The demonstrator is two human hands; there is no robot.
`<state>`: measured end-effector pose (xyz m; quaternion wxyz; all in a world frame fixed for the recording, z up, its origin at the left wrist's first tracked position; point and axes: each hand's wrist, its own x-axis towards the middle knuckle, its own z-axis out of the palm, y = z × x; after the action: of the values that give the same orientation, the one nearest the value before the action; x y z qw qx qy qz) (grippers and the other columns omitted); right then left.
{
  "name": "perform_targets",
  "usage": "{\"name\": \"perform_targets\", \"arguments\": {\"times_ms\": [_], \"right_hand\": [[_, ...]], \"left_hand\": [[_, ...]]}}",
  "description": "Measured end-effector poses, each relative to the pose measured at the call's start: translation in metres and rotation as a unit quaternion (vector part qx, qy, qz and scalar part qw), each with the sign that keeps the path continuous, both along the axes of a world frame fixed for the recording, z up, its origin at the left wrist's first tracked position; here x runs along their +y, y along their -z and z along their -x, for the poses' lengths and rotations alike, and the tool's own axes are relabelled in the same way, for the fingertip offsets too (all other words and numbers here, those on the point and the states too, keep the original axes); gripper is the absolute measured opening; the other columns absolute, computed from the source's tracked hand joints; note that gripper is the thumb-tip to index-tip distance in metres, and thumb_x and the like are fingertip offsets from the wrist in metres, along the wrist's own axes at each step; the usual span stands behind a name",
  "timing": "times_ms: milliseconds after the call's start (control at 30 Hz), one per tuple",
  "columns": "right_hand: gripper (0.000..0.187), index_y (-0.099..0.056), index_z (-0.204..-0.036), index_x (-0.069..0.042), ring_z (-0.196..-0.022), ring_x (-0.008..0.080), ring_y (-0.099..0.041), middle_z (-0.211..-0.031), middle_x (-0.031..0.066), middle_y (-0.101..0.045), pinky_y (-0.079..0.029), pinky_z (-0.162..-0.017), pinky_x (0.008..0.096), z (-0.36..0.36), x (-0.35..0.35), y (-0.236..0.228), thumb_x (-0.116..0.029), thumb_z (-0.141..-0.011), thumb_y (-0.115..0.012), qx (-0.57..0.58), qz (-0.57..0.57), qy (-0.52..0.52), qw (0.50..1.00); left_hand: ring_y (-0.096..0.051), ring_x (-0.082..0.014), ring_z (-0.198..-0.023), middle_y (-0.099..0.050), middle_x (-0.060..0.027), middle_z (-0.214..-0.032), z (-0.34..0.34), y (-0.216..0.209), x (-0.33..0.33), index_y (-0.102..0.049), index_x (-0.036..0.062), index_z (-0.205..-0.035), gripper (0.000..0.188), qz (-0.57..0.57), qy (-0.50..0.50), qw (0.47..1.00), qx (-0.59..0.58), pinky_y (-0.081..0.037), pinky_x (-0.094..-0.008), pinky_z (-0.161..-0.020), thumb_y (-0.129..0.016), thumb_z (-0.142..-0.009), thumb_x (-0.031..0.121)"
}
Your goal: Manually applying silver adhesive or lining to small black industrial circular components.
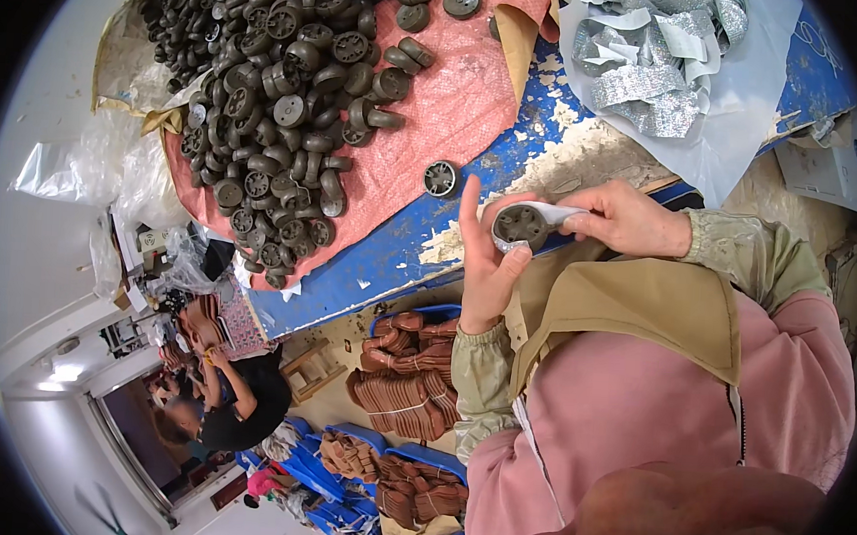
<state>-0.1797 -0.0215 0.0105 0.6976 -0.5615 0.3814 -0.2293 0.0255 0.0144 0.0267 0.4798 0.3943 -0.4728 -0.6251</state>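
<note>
A dark grey toy wheel (pixel 521 226) with a spoked face is held between the thumb and fingers of my left hand (pixel 487 275), whose index finger stretches out past it. A strip (pixel 554 213), white on the side I see, runs round the wheel's edge toward the right. The strip's free end is pinched in my right hand (pixel 635 218). A silver edge shows at the wheel's lower rim, near my left thumb. On the table just beyond my left hand lies another wheel (pixel 440 178) with a shiny silver band round it.
A large heap of dark wheels (pixel 289 111) covers a pink woven sheet (pixel 462 95) at the far left. Glittery silver strips (pixel 652 76) lie on white plastic at the far right. The blue table (pixel 351 275) has peeling paint. Brown bundled pieces (pixel 402 402) and a co-worker (pixel 239 403) are beyond.
</note>
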Motion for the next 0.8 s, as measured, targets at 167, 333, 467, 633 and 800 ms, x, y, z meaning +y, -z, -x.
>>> {"name": "perform_targets", "arguments": {"times_ms": [167, 333, 467, 633, 800], "right_hand": [[0.022, -0.064, -0.094, 0.003, -0.069, 0.0106, -0.060, -0.075, 0.0056, -0.066, -0.049, -0.065, 0.0277, 0.005, 0.001, 0.008, -0.017, -0.093, -0.054, 0.015, -0.003, -0.006, 1.000], [0.021, -0.064, -0.089, -0.002, -0.061, 0.0168, -0.060, -0.071, 0.0091, -0.065, -0.048, -0.059, 0.0326, 0.004, 0.001, 0.007, -0.022, -0.091, -0.056, 0.064, 0.100, -0.032, 0.992], [0.020, -0.063, -0.084, -0.004, -0.062, 0.0293, -0.061, -0.070, 0.0133, -0.063, -0.046, -0.058, 0.0392, 0.000, 0.001, 0.002, -0.022, -0.090, -0.055, 0.078, 0.174, -0.017, 0.982], [0.018, -0.058, -0.079, -0.004, -0.067, 0.0364, -0.062, -0.067, 0.0154, -0.061, -0.045, -0.058, 0.0459, -0.007, 0.003, 0.007, -0.019, -0.088, -0.053, 0.128, 0.289, -0.009, 0.949], [0.015, -0.054, -0.075, -0.003, -0.065, 0.0386, -0.058, -0.067, 0.0166, -0.057, -0.043, -0.056, 0.0466, -0.010, 0.003, 0.007, -0.014, -0.085, -0.055, 0.183, 0.312, -0.018, 0.932]], "left_hand": [[-0.054, -0.0238, -0.108, -0.050, -0.0225, -0.124, -0.001, 0.003, -0.001, -0.007, 0.0069, -0.147, 0.089, 0.015, -0.052, 0.997, -0.046, -0.043, -0.0340, -0.094, -0.068, -0.083, 0.018], [-0.052, -0.0208, -0.107, -0.047, -0.0166, -0.126, 0.007, 0.011, 0.002, -0.008, 0.0052, -0.147, 0.090, 0.047, -0.078, 0.993, -0.075, -0.043, -0.0317, -0.092, -0.068, -0.079, 0.003], [-0.050, -0.0195, -0.108, -0.044, -0.0145, -0.126, 0.014, 0.020, 0.003, -0.018, 0.0013, -0.144, 0.084, 0.069, -0.097, 0.983, -0.138, -0.042, -0.0310, -0.092, -0.069, -0.078, 0.004], [-0.046, -0.0247, -0.112, -0.043, -0.0155, -0.124, 0.019, 0.030, 0.002, -0.032, -0.0007, -0.139, 0.074, 0.076, -0.109, 0.968, -0.211, -0.039, -0.0341, -0.096, -0.071, -0.077, 0.009], [-0.040, -0.0308, -0.117, -0.041, -0.0172, -0.125, 0.025, 0.039, 0.000, -0.038, -0.0006, -0.135, 0.067, 0.142, -0.126, 0.942, -0.276, -0.032, -0.0385, -0.101, -0.071, -0.079, 0.015]]}}
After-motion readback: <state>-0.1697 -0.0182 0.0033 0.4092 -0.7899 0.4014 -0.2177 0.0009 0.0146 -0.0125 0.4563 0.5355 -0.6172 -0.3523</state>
